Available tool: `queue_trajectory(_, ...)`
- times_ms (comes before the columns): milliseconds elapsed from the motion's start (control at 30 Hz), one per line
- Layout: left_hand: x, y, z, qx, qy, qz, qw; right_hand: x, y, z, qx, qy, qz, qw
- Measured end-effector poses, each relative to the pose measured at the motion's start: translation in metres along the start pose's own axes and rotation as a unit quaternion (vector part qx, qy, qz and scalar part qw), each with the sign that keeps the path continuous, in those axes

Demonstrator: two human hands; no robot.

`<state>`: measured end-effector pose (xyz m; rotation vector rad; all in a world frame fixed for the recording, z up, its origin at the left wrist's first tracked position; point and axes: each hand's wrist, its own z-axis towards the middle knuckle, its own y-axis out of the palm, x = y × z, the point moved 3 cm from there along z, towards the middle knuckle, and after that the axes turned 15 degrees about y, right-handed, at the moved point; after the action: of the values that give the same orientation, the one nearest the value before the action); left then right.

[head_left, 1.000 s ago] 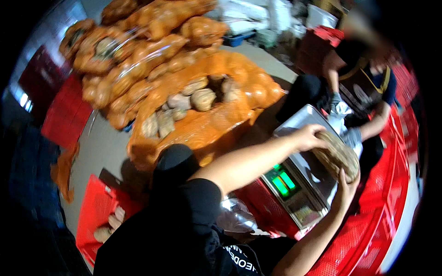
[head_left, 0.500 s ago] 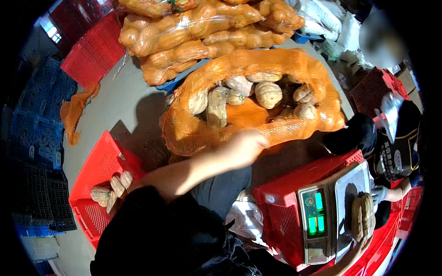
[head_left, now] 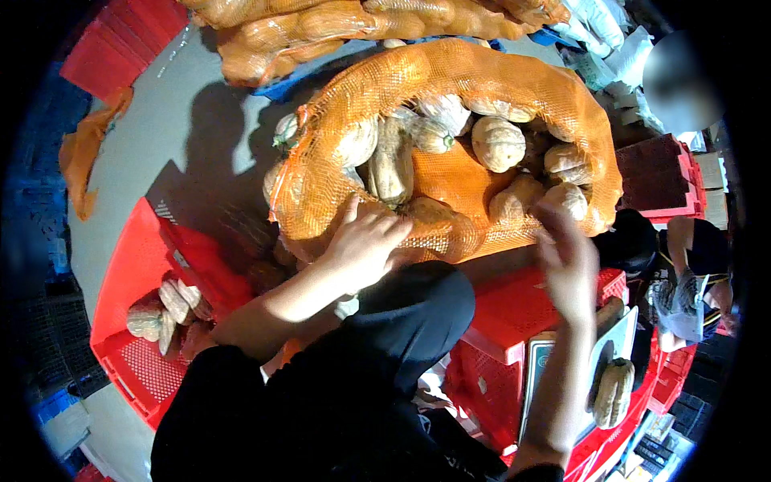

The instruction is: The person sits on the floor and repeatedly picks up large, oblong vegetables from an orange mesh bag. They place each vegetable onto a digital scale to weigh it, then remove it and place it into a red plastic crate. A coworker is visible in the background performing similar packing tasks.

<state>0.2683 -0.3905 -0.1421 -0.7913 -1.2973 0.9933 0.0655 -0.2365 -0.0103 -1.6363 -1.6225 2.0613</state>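
Note:
A big orange mesh bag (head_left: pixel 438 68) lies slit wide along its top, with several pale, ridged squashes (head_left: pixel 498 145) inside. My left hand (head_left: pixel 365 245) rests on its near edge, left of the middle, the fingers spread over the netting. Close to the bag's near right edge is my right hand (head_left: pixel 566 261), smeared by motion; whether it touches the bag or a squash there I cannot tell. A long ridged squash (head_left: pixel 614 394) lies on the plate of a scale (head_left: pixel 612 341) at the right. My right forearm hides much of the scale and its display.
At my left a red crate (head_left: pixel 120 257) holds several squashes. Another red crate (head_left: pixel 490 377) stands beside the scale. Full orange bags (head_left: pixel 281 40) are stacked on a blue pallet at the back. At the right a co-worker's gloved hand (head_left: pixel 683 305) shows.
My right hand has left the squash on the scale and come over to the bag's right side. My left hand has shifted left along the bag's near edge. The view has moved too.

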Motion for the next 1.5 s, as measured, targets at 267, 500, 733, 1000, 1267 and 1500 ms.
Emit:
queue_trajectory(267,0.001,-0.006,0.018,0.099,0.153,-0.072,0.981,0.072,0.112,0.075,-0.416,0.067,-0.354,0.835)
queue_trajectory(500,-0.033,-0.013,0.08,0.066,0.007,-0.191,0.979,0.049,0.142,0.074,-0.349,0.014,-0.229,0.909)
queue_trajectory(733,-0.018,-0.006,0.051,0.325,-0.121,-0.38,0.857,0.063,0.16,0.076,-0.181,0.07,-0.345,0.918)
queue_trajectory(1000,0.021,-0.033,0.028,0.311,-0.128,-0.598,0.728,0.029,0.045,0.016,-0.142,0.096,0.715,0.677)
queue_trajectory(1267,0.198,-0.039,0.035,-0.127,-0.029,-0.903,0.41,0.044,0.006,-0.147,-0.063,-0.028,0.784,0.617)
queue_trajectory(1500,0.254,0.01,0.011,0.092,-0.007,-0.703,0.705,0.086,-0.019,-0.273,0.053,0.112,0.71,0.693)
